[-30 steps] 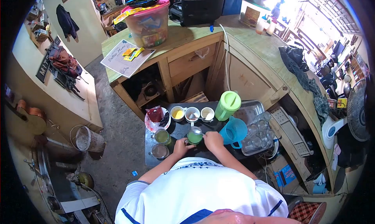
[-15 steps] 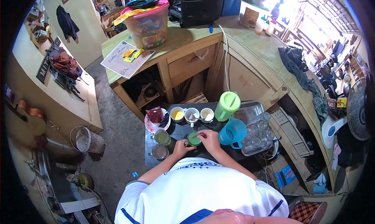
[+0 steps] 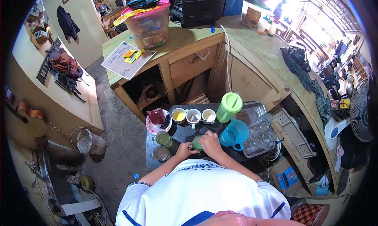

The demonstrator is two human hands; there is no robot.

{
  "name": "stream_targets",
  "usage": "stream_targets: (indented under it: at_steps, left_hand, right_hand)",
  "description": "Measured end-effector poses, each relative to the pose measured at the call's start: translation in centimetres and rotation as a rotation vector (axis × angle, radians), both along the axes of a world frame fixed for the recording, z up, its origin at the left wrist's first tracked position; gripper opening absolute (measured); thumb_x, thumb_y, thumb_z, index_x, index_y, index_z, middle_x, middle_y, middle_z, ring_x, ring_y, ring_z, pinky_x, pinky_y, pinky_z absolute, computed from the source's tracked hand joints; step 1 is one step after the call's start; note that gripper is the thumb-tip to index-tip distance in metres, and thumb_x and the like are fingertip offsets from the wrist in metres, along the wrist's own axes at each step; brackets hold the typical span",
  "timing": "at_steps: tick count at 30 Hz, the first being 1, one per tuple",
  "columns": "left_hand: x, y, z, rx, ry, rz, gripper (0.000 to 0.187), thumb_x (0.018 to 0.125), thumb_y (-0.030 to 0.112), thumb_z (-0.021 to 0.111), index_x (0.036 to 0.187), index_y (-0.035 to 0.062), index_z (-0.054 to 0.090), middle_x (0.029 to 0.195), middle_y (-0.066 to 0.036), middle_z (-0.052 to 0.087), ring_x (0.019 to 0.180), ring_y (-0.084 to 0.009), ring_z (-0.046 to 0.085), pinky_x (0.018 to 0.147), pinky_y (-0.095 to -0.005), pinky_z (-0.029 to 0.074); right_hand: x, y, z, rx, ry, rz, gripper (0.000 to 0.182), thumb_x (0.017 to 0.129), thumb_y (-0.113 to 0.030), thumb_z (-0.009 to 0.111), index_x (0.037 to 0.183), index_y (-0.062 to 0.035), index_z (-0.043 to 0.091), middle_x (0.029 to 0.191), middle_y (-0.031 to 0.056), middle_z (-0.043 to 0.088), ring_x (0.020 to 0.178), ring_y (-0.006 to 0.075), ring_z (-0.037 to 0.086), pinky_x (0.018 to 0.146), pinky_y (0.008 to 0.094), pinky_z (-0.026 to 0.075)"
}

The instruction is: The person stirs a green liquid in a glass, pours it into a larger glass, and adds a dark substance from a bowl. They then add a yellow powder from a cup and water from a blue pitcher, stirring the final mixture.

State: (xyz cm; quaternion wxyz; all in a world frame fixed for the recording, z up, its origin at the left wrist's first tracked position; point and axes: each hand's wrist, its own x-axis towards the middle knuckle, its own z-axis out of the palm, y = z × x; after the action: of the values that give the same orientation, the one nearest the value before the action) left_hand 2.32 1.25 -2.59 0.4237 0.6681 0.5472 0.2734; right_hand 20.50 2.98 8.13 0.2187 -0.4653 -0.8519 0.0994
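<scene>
A glass mug of green drink (image 3: 197, 143) stands on the dark low table (image 3: 151, 159) in front of me. My left hand (image 3: 184, 151) is closed at the mug's left side, fingers around its handle. Over the mug's rim is my right hand (image 3: 210, 144), its fingers pinched together; whatever they hold is hidden. Left of my hands are a mug of greenish drink (image 3: 163, 138) and a brownish one (image 3: 161, 153). Behind stand a white cup with yellow contents (image 3: 178, 115) and two cups with pale contents, a spoon (image 3: 201, 120) between them.
A green lidded pitcher (image 3: 229, 107) and a blue jug (image 3: 234, 133) stand right of my hands. Beyond them a tray (image 3: 252, 152) holds several upturned glasses. A bowl with packets (image 3: 158, 121) sits at the table's left. The wooden counter (image 3: 189, 42) curves around the far side.
My right hand has shifted slightly over the mug, covering more of its rim. The mug seems to have moved a little to the right and down.
</scene>
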Motion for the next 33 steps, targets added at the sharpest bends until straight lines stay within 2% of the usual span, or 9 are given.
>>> stream_targets:
  at_steps: [4,13,16,19,22,24,27,31,33]
  left_hand:
    - [0.0,-0.1,0.5,-0.013,0.012,0.007,0.046,0.061,0.031,0.088,0.074,-0.0047,0.062,0.059,-0.012,0.056,0.052,-0.0176,0.046,0.054,-0.0364,0.044]
    - [-0.1,0.0,-0.1,0.029,0.006,-0.001,0.048,0.062,0.035,0.087,0.073,-0.0034,0.061,0.061,-0.016,0.059,0.052,-0.0284,0.053,0.054,-0.04,0.044]
    - [0.0,-0.1,-0.1,0.019,-0.017,0.008,0.047,0.062,0.035,0.087,0.073,-0.0031,0.061,0.062,-0.016,0.059,0.053,-0.0295,0.054,0.054,-0.0403,0.044]
    - [-0.1,-0.1,0.1,-0.006,-0.014,0.011,0.046,0.062,0.034,0.087,0.074,-0.0027,0.061,0.064,-0.017,0.06,0.054,-0.03,0.056,0.055,-0.0403,0.045]
    - [-0.1,-0.1,0.4,-0.011,0.018,0.0,0.045,0.062,0.033,0.087,0.075,-0.0024,0.062,0.065,-0.017,0.061,0.055,-0.03,0.057,0.055,-0.0401,0.045]
    - [0.0,-0.2,0.5,-0.008,0.002,0.006,0.045,0.062,0.032,0.087,0.076,-0.0025,0.062,0.065,-0.017,0.061,0.055,-0.0294,0.057,0.055,-0.0399,0.045]
    - [0.0,-0.1,0.4,-0.01,0.004,0.006,0.045,0.062,0.032,0.087,0.077,-0.0026,0.063,0.065,-0.017,0.061,0.055,-0.0285,0.056,0.055,-0.0395,0.045]
    - [0.1,-0.3,0.4,0.007,-0.007,0.026,0.045,0.061,0.032,0.087,0.077,-0.003,0.063,0.064,-0.017,0.06,0.054,-0.0279,0.056,0.055,-0.039,0.045]
    - [0.1,-0.3,0.3,0.009,-0.005,0.028,0.045,0.061,0.032,0.088,0.077,-0.003,0.064,0.064,-0.017,0.06,0.054,-0.0277,0.056,0.055,-0.039,0.045]
  right_hand:
    - [0.1,0.0,-1.1,-0.047,-0.145,-0.043,0.012,0.078,-0.019,0.067,0.078,-0.0081,0.072,0.078,0.0047,0.068,0.085,0.0236,0.057,0.071,0.0398,0.039]
    - [0.0,-0.2,-0.7,-0.158,-0.04,-0.103,0.013,0.079,-0.018,0.065,0.077,-0.0078,0.072,0.078,0.0057,0.068,0.083,0.0236,0.057,0.07,0.0409,0.038]
    - [-0.1,0.1,-1.3,-0.002,0.101,-0.141,0.013,0.079,-0.019,0.065,0.075,-0.008,0.072,0.076,0.0062,0.068,0.081,0.024,0.058,0.069,0.0415,0.038]
    - [0.1,0.2,-1.5,-0.071,-0.037,-0.134,0.014,0.079,-0.02,0.066,0.074,-0.0077,0.072,0.073,0.0064,0.067,0.079,0.0245,0.058,0.069,0.0419,0.039]
    - [0.0,0.5,-1.5,0.016,0.2,-0.119,0.015,0.078,-0.02,0.065,0.073,-0.0074,0.071,0.071,0.0058,0.067,0.076,0.0247,0.058,0.069,0.0422,0.039]
    - [0.2,0.5,-1.5,-0.022,-0.033,-0.157,0.014,0.078,-0.02,0.066,0.074,-0.0083,0.072,0.072,0.0055,0.067,0.077,0.0242,0.058,0.069,0.0416,0.039]
    - [0.2,0.7,-1.5,-0.021,0.137,-0.096,0.013,0.077,-0.019,0.066,0.073,-0.0087,0.072,0.072,0.0056,0.067,0.077,0.0239,0.058,0.068,0.0419,0.039]
    - [0.1,0.6,-1.3,0.012,-0.03,-0.154,0.013,0.077,-0.021,0.067,0.074,-0.009,0.072,0.073,0.0052,0.068,0.077,0.0237,0.058,0.068,0.0417,0.039]
    - [0.1,0.7,-1.8,-0.088,0.117,-0.091,0.016,0.079,-0.021,0.064,0.07,-0.0088,0.07,0.071,0.0061,0.066,0.082,0.0239,0.058,0.07,0.0425,0.039]
